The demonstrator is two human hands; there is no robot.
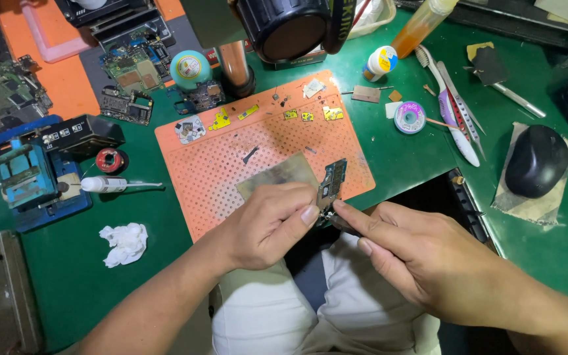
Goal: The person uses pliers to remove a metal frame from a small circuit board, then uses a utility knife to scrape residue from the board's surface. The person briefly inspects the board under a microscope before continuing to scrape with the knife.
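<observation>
My left hand (267, 223) pinches a small dark phone circuit board (332, 181) between thumb and fingers, holding it upright over the near edge of an orange perforated work mat (231, 164). My right hand (415, 253) grips a thin dark tool, likely tweezers (343, 223), whose tip touches the lower end of the board. Both hands hover above my lap at the table's front edge. Small yellow and metal parts (297, 115) lie along the far side of the mat.
A blue holding fixture (31, 177) and a crumpled white tissue (125, 243) lie left. Circuit boards (133, 69) sit at the back left. A toothbrush and tweezers (451, 105), a solder wick spool (409, 117) and a black mouse (536, 161) lie right on the green table.
</observation>
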